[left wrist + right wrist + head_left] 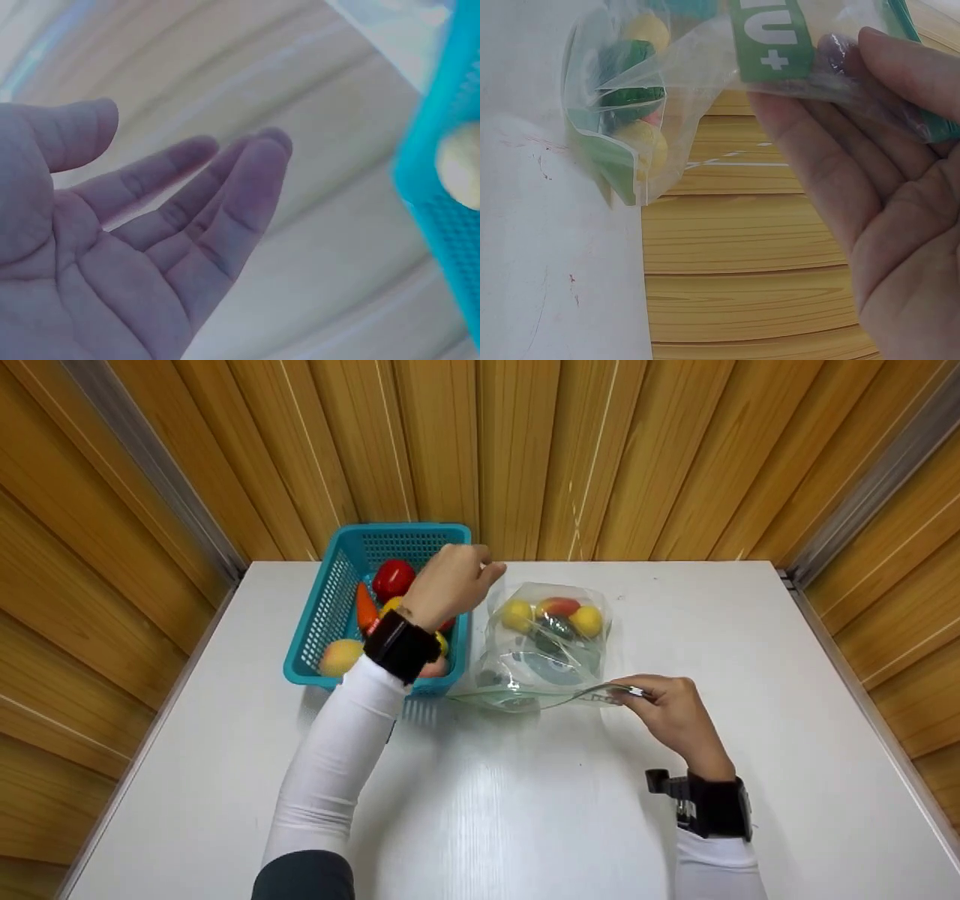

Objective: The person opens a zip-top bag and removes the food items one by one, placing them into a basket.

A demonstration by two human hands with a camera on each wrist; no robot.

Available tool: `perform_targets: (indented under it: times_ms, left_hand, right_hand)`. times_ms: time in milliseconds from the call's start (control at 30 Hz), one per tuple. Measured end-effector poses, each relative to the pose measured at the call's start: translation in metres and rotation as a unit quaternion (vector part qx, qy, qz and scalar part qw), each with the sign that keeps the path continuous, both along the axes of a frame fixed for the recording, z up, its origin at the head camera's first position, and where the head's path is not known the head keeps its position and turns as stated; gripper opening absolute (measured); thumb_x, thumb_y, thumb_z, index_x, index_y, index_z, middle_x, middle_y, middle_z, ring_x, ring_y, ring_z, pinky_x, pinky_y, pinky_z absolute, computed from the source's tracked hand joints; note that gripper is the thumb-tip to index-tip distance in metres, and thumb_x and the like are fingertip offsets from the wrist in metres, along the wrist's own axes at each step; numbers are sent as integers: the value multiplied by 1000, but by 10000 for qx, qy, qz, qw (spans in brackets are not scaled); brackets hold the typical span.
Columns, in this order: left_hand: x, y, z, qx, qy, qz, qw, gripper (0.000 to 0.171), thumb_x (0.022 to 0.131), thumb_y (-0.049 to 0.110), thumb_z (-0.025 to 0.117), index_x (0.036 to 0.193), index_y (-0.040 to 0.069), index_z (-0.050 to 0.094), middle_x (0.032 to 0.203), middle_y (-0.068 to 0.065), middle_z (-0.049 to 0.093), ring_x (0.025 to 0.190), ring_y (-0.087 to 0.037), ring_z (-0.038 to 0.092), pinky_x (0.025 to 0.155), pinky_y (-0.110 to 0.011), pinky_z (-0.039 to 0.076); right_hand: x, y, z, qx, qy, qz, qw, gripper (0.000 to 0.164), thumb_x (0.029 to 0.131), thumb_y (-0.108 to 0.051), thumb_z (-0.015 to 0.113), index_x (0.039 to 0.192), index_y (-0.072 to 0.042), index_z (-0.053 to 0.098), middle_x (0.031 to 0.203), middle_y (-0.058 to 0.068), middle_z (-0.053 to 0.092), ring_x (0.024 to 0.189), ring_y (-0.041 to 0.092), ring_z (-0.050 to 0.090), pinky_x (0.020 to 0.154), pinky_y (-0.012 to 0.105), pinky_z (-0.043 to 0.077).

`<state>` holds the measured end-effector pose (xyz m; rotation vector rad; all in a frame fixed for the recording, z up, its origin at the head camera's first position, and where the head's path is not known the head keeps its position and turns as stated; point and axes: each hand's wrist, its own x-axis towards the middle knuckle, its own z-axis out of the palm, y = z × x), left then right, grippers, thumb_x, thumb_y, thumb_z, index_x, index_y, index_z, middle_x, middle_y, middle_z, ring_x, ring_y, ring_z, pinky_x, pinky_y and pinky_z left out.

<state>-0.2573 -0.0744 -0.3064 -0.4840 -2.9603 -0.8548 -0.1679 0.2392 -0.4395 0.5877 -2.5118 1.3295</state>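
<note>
– How is your clear bag (pixel 517 661) held?
– Your right hand (pixel 670 712) pinches its rim; yellow fruits (pixel 517 616) sit inside.
– And your left hand (pixel 448 581)?
– Above the right edge of your teal basket (pixel 319 615), thumb spread from straightened fingers.
– Around them?
– The bag lies on your tabletop (pixel 555 802), just right of the basket, where a carrot (pixel 365 606) rests.

Head view from up there, facing forward and down
Close along left hand (pixel 127 251) and right hand (pixel 900 225), wrist views share its turquoise plastic basket (pixel 330 592) and clear plastic bag (pixel 555 664) in turn
</note>
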Motion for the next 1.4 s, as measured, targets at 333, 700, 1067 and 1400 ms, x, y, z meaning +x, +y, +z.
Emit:
perform_targets:
  times_ms: [333, 700, 1067, 1400]
  left_hand:
    - [67, 15, -5, 468, 541, -909, 9933, 30, 106, 25, 61, 121, 3, 74, 106, -12, 72, 90, -22, 64, 80, -28, 57]
    - [128, 19, -36, 456, 744, -1824, 9794, 20, 104, 18, 63, 115, 6, 75, 91, -4, 68, 78, -16, 58, 70, -23, 52]
    - [140, 27, -67, -382, 477, -1806, 9816, 16, 104, 13, 61, 114, 8, 72, 101, -3, 70, 91, -19, 66, 85, -31, 57]
    - [132, 32, -79, -952, 857, -1488, 9805, 26, 101, 6, 62, 127, 0, 65, 118, -14, 67, 108, -29, 65, 102, -40, 52]
  right_hand:
    - [1, -2, 0, -211, -73, 60, 9997, 17, 84, 8, 78, 96, -2, 82, 91, 10, 79, 78, -2, 67, 65, 11, 51]
    - [0, -3, 3, -171, 24, 30, 9998, 17, 83, 10, 77, 95, -1, 82, 91, 11, 79, 79, -4, 68, 68, 10, 52]
    - [1, -2, 2, -176, -74, 28, 9998, 16, 85, 8, 77, 96, -2, 82, 92, 10, 79, 79, -1, 68, 66, 11, 51]
    - [4, -1, 2, -245, -35, -4, 9997, 14, 84, 8, 78, 94, -1, 82, 90, 12, 79, 76, -3, 66, 64, 10, 49]
